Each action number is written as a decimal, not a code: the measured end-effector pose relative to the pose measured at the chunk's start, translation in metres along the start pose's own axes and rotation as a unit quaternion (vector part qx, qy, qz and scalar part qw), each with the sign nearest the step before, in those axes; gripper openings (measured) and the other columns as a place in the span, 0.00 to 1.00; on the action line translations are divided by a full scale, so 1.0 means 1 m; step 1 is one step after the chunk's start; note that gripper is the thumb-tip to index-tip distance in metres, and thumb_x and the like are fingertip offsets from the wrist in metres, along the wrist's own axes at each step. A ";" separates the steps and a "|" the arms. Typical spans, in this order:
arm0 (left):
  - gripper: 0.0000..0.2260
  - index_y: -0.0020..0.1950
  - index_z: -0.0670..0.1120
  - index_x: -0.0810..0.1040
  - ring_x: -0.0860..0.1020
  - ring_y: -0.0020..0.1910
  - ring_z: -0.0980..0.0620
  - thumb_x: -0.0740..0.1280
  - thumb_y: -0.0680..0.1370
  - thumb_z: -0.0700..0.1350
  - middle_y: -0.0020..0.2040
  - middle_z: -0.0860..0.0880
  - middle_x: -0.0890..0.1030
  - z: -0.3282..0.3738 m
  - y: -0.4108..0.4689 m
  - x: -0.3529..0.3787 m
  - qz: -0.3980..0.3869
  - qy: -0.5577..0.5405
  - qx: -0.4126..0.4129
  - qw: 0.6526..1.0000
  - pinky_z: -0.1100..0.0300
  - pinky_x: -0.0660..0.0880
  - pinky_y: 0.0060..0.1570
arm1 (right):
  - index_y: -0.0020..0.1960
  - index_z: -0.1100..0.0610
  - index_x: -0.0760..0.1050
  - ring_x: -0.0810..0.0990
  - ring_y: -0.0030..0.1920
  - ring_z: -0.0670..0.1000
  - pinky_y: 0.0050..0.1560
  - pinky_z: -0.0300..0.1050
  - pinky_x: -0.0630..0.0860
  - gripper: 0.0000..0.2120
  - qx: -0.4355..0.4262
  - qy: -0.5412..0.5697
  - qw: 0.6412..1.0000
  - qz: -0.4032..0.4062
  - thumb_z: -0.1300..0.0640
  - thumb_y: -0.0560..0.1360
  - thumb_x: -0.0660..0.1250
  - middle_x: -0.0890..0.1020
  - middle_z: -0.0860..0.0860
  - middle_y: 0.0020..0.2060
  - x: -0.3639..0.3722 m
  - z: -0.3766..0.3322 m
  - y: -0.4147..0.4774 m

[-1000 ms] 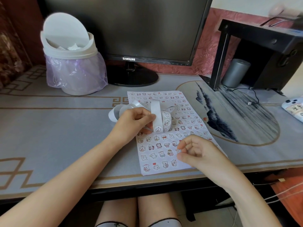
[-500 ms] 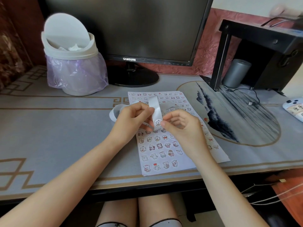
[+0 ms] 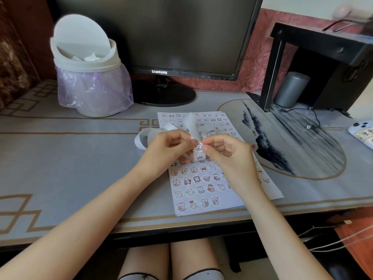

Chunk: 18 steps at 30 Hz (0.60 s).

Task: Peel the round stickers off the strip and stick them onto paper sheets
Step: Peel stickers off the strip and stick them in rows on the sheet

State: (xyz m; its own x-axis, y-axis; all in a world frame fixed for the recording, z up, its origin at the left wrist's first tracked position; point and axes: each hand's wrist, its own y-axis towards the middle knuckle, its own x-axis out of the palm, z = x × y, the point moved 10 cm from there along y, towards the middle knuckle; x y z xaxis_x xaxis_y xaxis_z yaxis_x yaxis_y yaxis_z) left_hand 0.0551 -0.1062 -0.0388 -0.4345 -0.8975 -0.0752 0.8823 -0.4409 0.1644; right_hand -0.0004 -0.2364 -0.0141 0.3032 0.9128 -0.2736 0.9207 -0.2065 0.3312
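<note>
My left hand (image 3: 169,147) pinches the strip (image 3: 192,123) just above the sheet (image 3: 232,201). My right hand (image 3: 227,151) has its thumb and fingertip clamped on a sticker (image 3: 198,147). I judge it mid-peel. Next I lift the sticker free and press it onto bare paper.

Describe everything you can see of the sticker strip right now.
The sticker strip is a narrow white ribbon of smooth-looking backing paper. Its blank length curls in loose loops left of the hands. One part arches up and hangs down between them, with two cartoon stickers showing near its lower end. The left hand grips it from the side, and the right hand pinches at the upper round sticker. The hanging part is held over the paper sheet.
</note>
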 end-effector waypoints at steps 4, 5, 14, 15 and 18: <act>0.04 0.43 0.42 0.80 0.81 0.37 0.53 0.68 0.76 0.40 0.34 0.51 0.82 0.002 0.000 0.000 -0.001 0.004 0.003 1.000 0.60 0.80 0.41 | 0.42 0.49 0.81 0.79 0.40 0.45 0.45 0.38 0.77 0.09 -0.007 -0.008 1.000 -0.001 0.63 0.71 0.72 0.83 0.45 0.37 -0.001 0.000 0.000; 0.04 0.43 0.42 0.80 0.81 0.37 0.53 0.68 0.76 0.40 0.35 0.50 0.82 0.002 -0.001 0.001 -0.001 0.005 0.003 1.000 0.59 0.80 0.42 | 0.42 0.49 0.81 0.79 0.40 0.45 0.45 0.38 0.77 0.09 -0.008 -0.011 1.000 -0.002 0.63 0.71 0.72 0.83 0.45 0.37 -0.001 0.001 0.000; 0.04 0.43 0.40 0.80 0.81 0.39 0.50 0.68 0.76 0.40 0.38 0.44 0.83 -0.003 -0.002 0.001 0.001 -0.001 -0.023 1.000 0.53 0.81 0.47 | 0.42 0.50 0.79 0.76 0.38 0.43 0.39 0.34 0.70 0.05 0.004 -0.055 0.998 -0.018 0.60 0.72 0.71 0.82 0.44 0.37 0.003 0.007 -0.001; 0.04 0.43 0.39 0.80 0.81 0.39 0.50 0.68 0.76 0.39 0.39 0.43 0.82 -0.004 -0.002 0.001 -0.001 -0.006 -0.027 1.000 0.53 0.82 0.46 | 0.43 0.51 0.79 0.76 0.37 0.42 0.38 0.32 0.69 0.05 0.003 -0.063 0.998 -0.020 0.60 0.72 0.71 0.81 0.44 0.37 0.003 0.007 -0.002; 0.06 0.44 0.36 0.79 0.82 0.39 0.51 0.68 0.76 0.39 0.38 0.43 0.82 -0.007 -0.002 0.002 -0.004 -0.019 -0.041 0.999 0.55 0.82 0.44 | 0.43 0.51 0.79 0.74 0.36 0.41 0.37 0.32 0.68 0.04 -0.003 -0.080 0.996 -0.027 0.59 0.73 0.71 0.80 0.43 0.37 0.003 0.007 -0.005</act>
State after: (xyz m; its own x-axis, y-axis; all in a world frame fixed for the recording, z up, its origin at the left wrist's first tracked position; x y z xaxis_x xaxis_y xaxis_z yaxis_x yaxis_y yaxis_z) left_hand 0.0537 -0.1074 -0.0464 -0.4476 -0.8934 -0.0378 0.8896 -0.4492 0.0831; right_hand -0.0024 -0.2349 -0.0230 0.2893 0.8546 -0.4311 0.9352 -0.1562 0.3179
